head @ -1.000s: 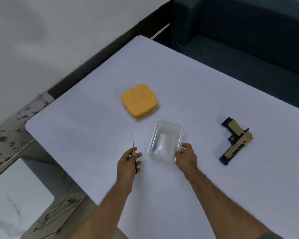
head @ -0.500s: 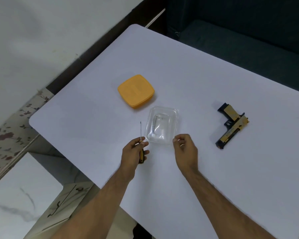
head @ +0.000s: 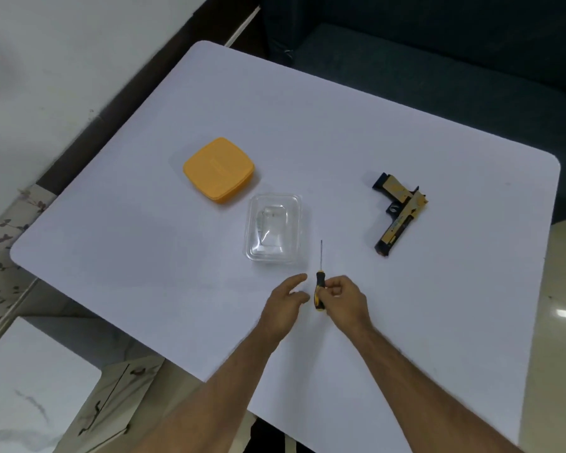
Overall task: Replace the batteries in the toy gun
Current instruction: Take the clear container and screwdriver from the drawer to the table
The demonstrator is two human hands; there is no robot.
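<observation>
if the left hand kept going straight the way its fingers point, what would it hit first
The left hand, open, points up and right toward the screwdriver gripped by the right hand. It would likely meet the screwdriver's handle first, though heights are hard to judge from this one view.

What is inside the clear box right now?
The clear box stands open on the table, its orange lid beside it. Through glare, something pale or clear lies inside; batteries cannot be made out. The screwdriver is outside it, in the right hand.
</observation>
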